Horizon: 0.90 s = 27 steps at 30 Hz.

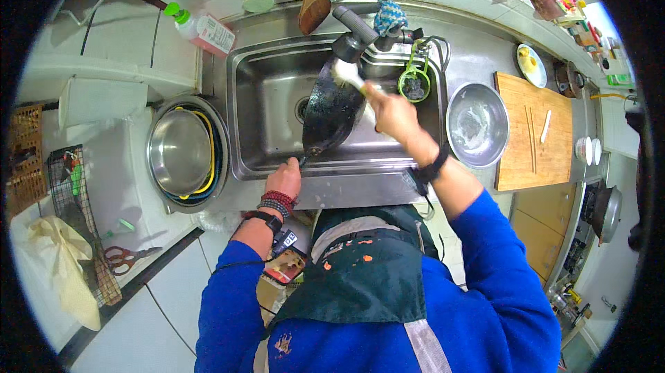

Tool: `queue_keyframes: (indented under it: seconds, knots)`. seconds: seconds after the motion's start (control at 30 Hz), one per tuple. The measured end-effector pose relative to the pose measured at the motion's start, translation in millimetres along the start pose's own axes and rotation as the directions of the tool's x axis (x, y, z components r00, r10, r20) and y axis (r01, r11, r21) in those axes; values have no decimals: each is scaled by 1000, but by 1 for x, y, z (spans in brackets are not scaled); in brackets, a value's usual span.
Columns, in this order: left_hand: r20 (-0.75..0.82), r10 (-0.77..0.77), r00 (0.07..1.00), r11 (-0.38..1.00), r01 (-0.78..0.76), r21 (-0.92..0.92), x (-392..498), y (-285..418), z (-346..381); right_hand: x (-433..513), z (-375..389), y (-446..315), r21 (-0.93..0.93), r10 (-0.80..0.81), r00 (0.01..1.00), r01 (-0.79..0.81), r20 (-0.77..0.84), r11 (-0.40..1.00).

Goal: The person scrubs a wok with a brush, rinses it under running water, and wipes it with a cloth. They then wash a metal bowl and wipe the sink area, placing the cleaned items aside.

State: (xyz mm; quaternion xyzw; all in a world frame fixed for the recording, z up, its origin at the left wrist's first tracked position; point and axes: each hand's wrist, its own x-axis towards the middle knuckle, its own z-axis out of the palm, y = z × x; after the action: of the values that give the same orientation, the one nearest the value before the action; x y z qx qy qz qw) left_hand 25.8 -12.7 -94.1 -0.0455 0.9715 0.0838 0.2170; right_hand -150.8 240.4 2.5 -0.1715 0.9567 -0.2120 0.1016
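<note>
My left hand (284,182) grips the handle of a black wok (330,110) at the sink's front edge. The wok is tilted inside the stainless steel sink (262,136), under the faucet head (349,48). In my right hand (397,116) is a scrubbing brush (347,72), its white head against the wok near the far rim. Motion blurs this hand and the brush, and my fingers cover most of the brush's handle. Part of the drain (302,109) shows beside the wok.
A green strainer (414,86) hangs in the sink's right corner. Right of the sink stand a steel bowl (477,126) and a wooden cutting board (511,165) with chopsticks (531,139). Stacked basins (180,152) sit left; a soap bottle (210,34) and wooden spatula (313,9) are behind.
</note>
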Motion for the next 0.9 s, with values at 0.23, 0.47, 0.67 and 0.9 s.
queue_keyframes:
  seconds: [0.23, 0.47, 0.67, 0.9]
  knots:
    - [-15, 33, 999, 996, -32, 80, -10, 2, 1, -2, 7, -16, -89, -372, 891, 406, 261, 910]
    - [-51, 64, 997, 983, -54, 176, -3, -7, 7, 13, 9, 12, 13, -54, 987, 57, -151, 998]
    - [-75, 113, 991, 976, -97, 195, -4, -15, 10, -16, 36, 26, 68, -303, 942, 315, -142, 947]
    - [28, 40, 999, 985, -44, 165, -1, -13, 7, 42, 25, 60, 322, 48, 997, -64, 58, 945]
